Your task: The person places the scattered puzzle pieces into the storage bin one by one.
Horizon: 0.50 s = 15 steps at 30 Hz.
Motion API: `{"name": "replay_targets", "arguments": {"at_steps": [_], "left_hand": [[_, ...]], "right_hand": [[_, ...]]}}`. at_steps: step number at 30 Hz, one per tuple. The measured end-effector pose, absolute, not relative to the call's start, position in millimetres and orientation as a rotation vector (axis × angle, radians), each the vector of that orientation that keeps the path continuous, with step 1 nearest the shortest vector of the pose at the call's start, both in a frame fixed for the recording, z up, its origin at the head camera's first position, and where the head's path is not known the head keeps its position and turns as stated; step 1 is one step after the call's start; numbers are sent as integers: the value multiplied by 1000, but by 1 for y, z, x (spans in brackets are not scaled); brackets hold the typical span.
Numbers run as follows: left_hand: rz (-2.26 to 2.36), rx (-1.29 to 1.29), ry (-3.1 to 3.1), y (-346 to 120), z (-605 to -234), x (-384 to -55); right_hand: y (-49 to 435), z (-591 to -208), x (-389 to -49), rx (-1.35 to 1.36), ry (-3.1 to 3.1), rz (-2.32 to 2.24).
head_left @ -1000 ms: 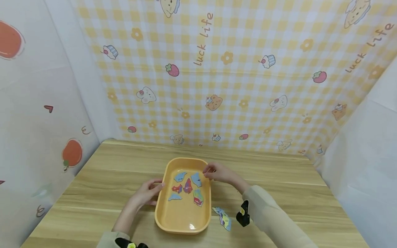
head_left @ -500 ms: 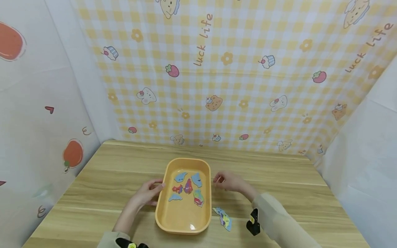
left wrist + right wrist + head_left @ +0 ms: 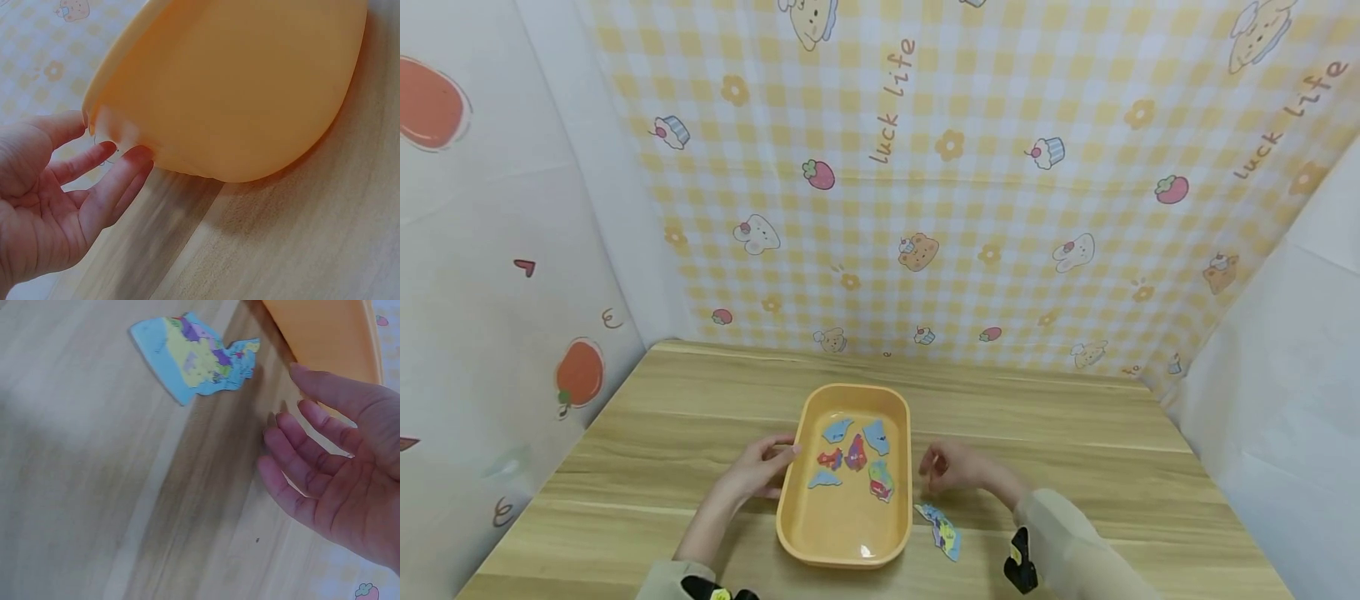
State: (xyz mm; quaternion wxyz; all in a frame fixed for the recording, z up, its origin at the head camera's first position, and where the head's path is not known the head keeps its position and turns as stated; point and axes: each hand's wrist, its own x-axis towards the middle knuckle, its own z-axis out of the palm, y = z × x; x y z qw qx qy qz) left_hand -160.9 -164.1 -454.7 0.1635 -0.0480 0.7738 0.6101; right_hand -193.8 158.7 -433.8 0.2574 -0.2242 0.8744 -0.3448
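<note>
A yellow-orange plastic tray (image 3: pixel 844 533) lies lengthwise on the table, with several map-printed puzzle pieces inside, among them a red and purple piece (image 3: pixel 855 452) and a blue one (image 3: pixel 876 437). My left hand (image 3: pixel 756 468) holds the tray by its left side; in the left wrist view the thumb is at the rim and fingertips rest on the outer wall (image 3: pixel 250 94). My right hand (image 3: pixel 958 468) hovers just right of the tray, fingers loosely bent and holding nothing. Nearest to it is a loose blue, yellow and purple puzzle piece (image 3: pixel 197 356) on the table.
The wooden table (image 3: pixel 1075 467) extends on both sides of the tray. A checked cloth (image 3: pixel 985 200) with cartoon prints hangs behind it, and pale cloths close off the left (image 3: pixel 512 333) and right (image 3: pixel 1285 358) sides.
My right hand has drawn back from over the tray's upper right rim, moving right and then toward the loose puzzle piece. The left hand and tray have stayed in place.
</note>
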Motion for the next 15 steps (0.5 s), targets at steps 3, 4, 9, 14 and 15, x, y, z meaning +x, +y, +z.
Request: {"name": "replay_targets", "arguments": {"at_steps": [3,4,9,14,15], "left_hand": [[1747,-142,2200,-164,-455,-161],[1750,-146,2199,-164,-455,-161],[1752,-130,2195,-164,-456,-162],[1756,-123,2192,-164,-456,-161],[1761,-126,2190,-164,-456,-161]], "right_hand": [[159,-435,-190,-591,2380,-898],[159,-435,-188,-577,2383,-882],[159,-438,-179,-589,2387,-828],[157,-442,-169,-582,2428,-807],[156,-443,-167,-566,2448,-795]]}}
